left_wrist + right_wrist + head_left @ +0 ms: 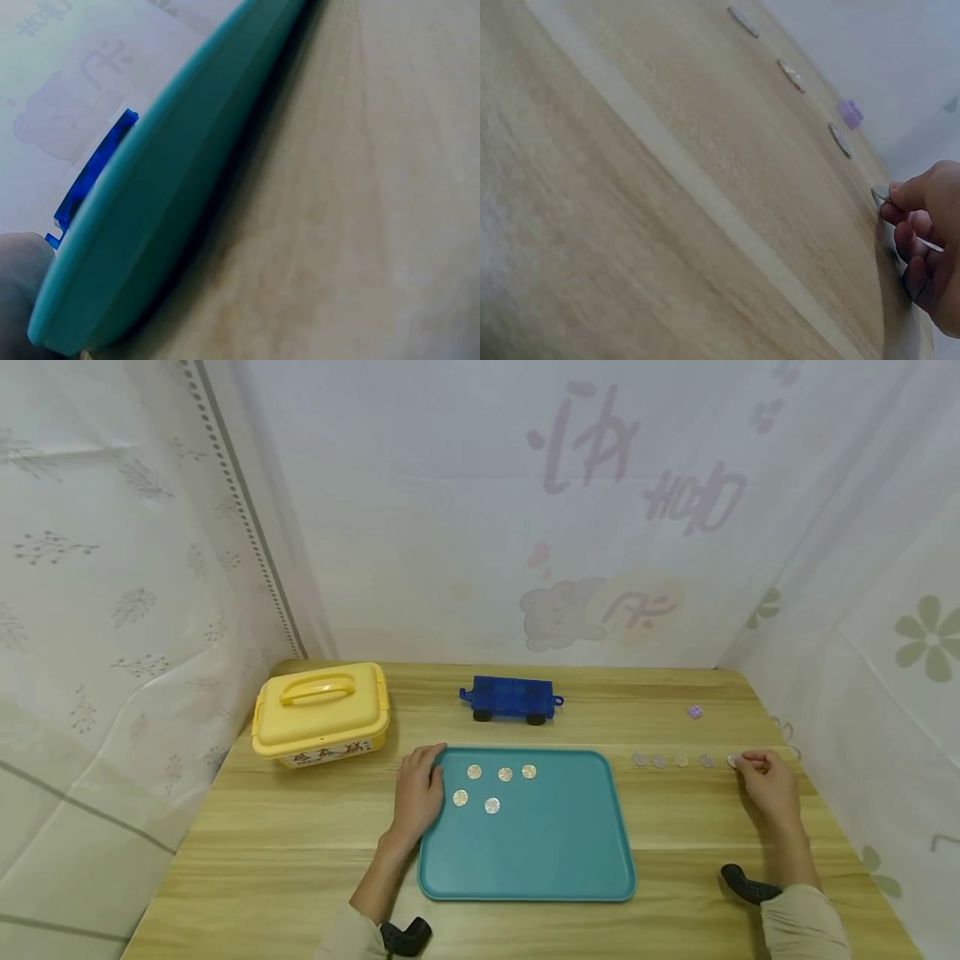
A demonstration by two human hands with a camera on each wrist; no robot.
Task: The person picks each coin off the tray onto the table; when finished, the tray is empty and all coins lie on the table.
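A teal tray [555, 852] lies on the table with several shiny coins on it, one of them a silvery coin [492, 806]. My left hand [417, 793] grips its left rim near the far corner, thumb over the edge; most of its fingers are hidden in the left wrist view. Far to the right, my right hand [771, 785] pinches a coin [880, 193] between thumb and forefinger, at the table surface. That coin is at the right end of a row of coins, beside another coin [707, 761]; the row leads leftward toward the tray.
Behind the tray stands a blue toy wagon [513, 697] with black wheels. A yellow lidded box [322, 714] with a handle sits at the back left. A small purple piece [695, 712] lies beyond the coin row. Patterned white curtains [465, 510] surround the wooden table [285, 860].
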